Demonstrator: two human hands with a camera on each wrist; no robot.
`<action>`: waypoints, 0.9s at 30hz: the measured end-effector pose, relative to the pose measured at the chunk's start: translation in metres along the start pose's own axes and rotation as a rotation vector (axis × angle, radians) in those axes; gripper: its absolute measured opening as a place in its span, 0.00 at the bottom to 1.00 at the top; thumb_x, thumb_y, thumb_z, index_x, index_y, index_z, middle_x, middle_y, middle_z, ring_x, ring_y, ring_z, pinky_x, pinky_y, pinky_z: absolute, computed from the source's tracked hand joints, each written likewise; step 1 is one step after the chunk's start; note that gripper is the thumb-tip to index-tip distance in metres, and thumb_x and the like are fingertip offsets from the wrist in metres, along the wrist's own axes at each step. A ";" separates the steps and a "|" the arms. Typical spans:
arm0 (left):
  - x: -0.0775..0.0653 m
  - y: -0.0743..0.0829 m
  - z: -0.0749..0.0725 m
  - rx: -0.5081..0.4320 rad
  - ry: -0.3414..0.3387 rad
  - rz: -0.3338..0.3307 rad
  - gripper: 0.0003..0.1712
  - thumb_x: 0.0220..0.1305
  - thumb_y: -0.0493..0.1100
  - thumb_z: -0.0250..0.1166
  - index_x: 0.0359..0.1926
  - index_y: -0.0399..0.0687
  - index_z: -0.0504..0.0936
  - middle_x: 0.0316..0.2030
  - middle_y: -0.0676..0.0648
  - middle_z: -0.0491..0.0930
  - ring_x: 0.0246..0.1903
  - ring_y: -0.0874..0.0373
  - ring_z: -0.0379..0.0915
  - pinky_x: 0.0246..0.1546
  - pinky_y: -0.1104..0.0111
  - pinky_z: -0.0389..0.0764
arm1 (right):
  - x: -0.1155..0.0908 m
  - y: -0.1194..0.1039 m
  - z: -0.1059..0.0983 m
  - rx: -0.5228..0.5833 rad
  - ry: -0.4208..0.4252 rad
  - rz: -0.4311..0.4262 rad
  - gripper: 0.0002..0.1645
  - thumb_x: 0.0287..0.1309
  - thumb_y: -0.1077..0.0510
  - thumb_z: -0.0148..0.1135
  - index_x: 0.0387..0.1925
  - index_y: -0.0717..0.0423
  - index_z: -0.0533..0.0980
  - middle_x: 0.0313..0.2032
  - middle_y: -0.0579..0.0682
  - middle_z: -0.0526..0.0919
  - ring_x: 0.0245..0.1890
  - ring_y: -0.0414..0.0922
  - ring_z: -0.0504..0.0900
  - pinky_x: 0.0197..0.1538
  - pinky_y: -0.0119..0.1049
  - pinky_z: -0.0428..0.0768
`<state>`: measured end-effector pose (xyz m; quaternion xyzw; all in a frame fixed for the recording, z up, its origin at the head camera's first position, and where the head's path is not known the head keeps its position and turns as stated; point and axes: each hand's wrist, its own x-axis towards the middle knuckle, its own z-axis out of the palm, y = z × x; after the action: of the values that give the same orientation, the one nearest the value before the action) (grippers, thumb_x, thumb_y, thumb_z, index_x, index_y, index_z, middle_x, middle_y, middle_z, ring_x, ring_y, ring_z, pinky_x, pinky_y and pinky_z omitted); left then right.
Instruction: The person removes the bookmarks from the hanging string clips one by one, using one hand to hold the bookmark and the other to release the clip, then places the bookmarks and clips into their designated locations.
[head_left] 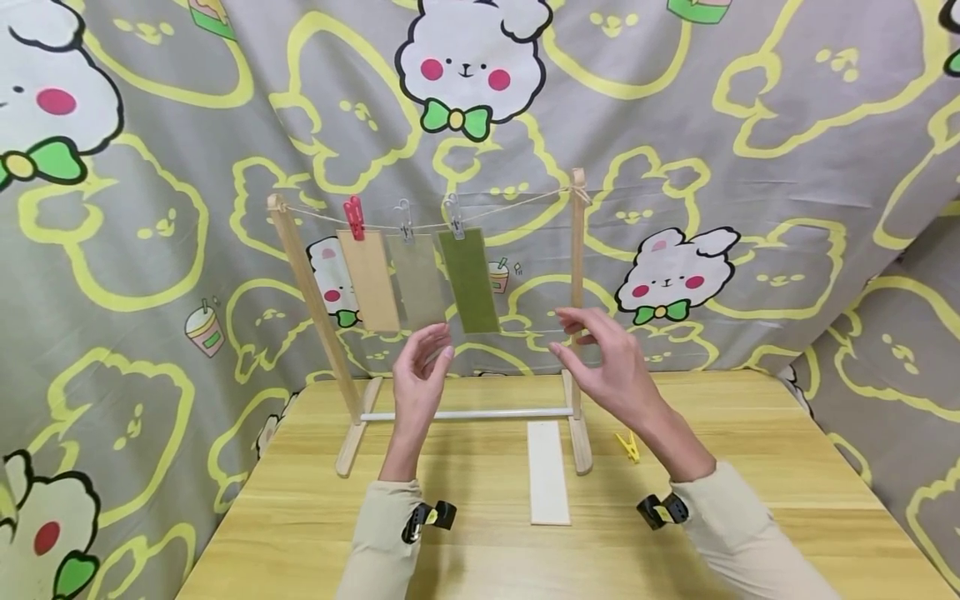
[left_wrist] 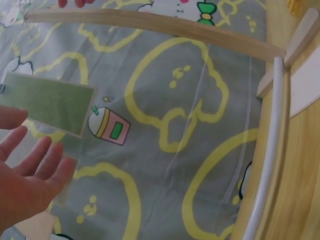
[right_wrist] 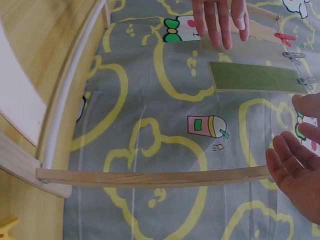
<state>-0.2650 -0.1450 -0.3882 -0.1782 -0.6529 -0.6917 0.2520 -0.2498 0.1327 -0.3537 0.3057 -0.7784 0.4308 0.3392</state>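
Three rectangular cards hang from a string on a wooden stand: a tan card under a red clothespin, a grey-beige card under a grey clothespin, and a green card under another grey clothespin. My left hand, fingers loosely bent and holding nothing, is raised before the lower ends of the grey-beige and green cards. To the right, my empty right hand hovers in front of the stand's right post, thumb and fingers apart.
On the wooden table a white card lies by the stand's right foot, and a yellow clothespin lies right of that foot. A white rod joins the posts low down. Patterned cloth hangs close behind.
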 end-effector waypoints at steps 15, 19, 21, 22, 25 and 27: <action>0.009 -0.004 0.005 -0.037 0.015 0.010 0.20 0.68 0.26 0.64 0.60 0.30 0.76 0.58 0.35 0.81 0.59 0.43 0.77 0.61 0.62 0.79 | 0.022 -0.011 -0.002 -0.065 -0.026 -0.068 0.28 0.58 0.64 0.75 0.60 0.58 0.79 0.46 0.50 0.84 0.47 0.48 0.83 0.44 0.46 0.86; 0.011 -0.007 0.006 -0.045 0.019 0.012 0.20 0.68 0.27 0.64 0.60 0.30 0.77 0.58 0.34 0.80 0.58 0.42 0.77 0.61 0.63 0.79 | 0.025 -0.012 -0.001 -0.075 -0.032 -0.077 0.28 0.57 0.63 0.76 0.60 0.58 0.79 0.47 0.51 0.84 0.47 0.48 0.83 0.44 0.42 0.85; 0.012 -0.008 0.007 -0.046 0.015 0.015 0.20 0.68 0.27 0.64 0.60 0.30 0.77 0.58 0.34 0.80 0.58 0.42 0.77 0.61 0.63 0.79 | 0.027 -0.012 -0.001 -0.075 -0.034 -0.081 0.28 0.57 0.62 0.76 0.60 0.58 0.78 0.47 0.51 0.84 0.48 0.48 0.83 0.45 0.41 0.85; 0.013 -0.008 0.007 -0.048 0.012 0.016 0.20 0.68 0.27 0.64 0.60 0.30 0.77 0.58 0.34 0.80 0.58 0.42 0.77 0.61 0.62 0.79 | 0.028 -0.013 -0.001 -0.075 -0.035 -0.082 0.28 0.58 0.62 0.75 0.60 0.57 0.78 0.47 0.51 0.84 0.48 0.47 0.82 0.46 0.42 0.85; 0.014 -0.008 0.009 -0.054 0.009 0.015 0.20 0.68 0.27 0.64 0.60 0.30 0.77 0.58 0.35 0.80 0.59 0.40 0.76 0.61 0.61 0.79 | 0.032 -0.014 0.000 -0.073 -0.040 -0.090 0.28 0.58 0.61 0.75 0.60 0.57 0.78 0.48 0.51 0.83 0.49 0.47 0.82 0.48 0.44 0.84; 0.015 -0.008 0.010 -0.058 0.007 0.010 0.20 0.68 0.27 0.64 0.60 0.30 0.77 0.58 0.34 0.80 0.59 0.40 0.76 0.61 0.61 0.79 | 0.035 -0.015 0.001 -0.073 -0.043 -0.099 0.28 0.59 0.61 0.75 0.60 0.57 0.78 0.49 0.51 0.83 0.50 0.47 0.81 0.50 0.45 0.83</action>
<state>-0.2826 -0.1368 -0.3854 -0.1862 -0.6308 -0.7098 0.2523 -0.2589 0.1192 -0.3196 0.3405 -0.7845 0.3782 0.3544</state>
